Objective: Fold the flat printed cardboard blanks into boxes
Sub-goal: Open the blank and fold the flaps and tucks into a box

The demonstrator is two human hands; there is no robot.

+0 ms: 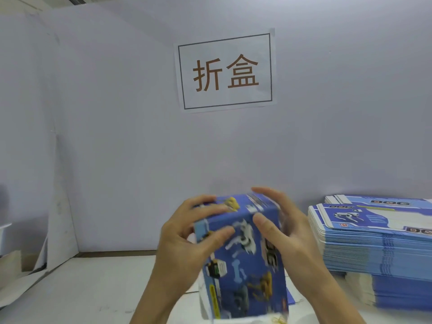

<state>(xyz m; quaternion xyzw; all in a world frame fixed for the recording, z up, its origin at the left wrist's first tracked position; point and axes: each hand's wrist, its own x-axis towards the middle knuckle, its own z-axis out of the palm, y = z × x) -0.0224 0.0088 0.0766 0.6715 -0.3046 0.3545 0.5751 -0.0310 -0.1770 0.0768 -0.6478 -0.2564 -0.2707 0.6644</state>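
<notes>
One blue printed box is already raised into its rectangular shape and stands upright above the white counter, so the work on this piece looks close to done; what seems left is closing the top end, where the flap is bent over but, through the motion blur, I cannot tell whether it is tucked in. Much more remains overall: a tall stack of flat blanks sits to the right on the counter, well apart from the box, all unfolded. The box is held between both hands. The left hand grips its upper left edge with curled fingers, and the right hand grasps the upper right corner, thumb on the front face and fingers over the top.
</notes>
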